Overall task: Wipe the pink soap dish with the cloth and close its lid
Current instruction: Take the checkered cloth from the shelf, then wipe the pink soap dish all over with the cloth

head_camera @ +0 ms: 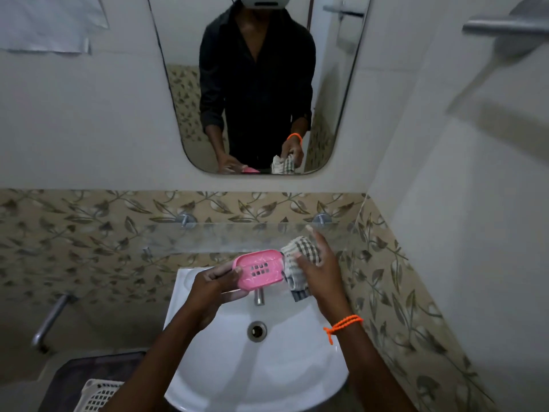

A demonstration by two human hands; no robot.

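Right now I have the pink soap dish [259, 270] pinched at its near-left end by my left hand [218, 282], held up over the white sink [208, 364], while my right hand [319, 270] grips the bunched checked cloth [297, 263] against the dish's right end. I can't make out a lid from here, possibly hidden underneath. Pressing hard with the cloth could lever the dish out of that end pinch and drop it into the basin.

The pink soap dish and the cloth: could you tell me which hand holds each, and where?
Left hand grips the pink soap dish at its left end; right hand holds the bunched checked cloth.
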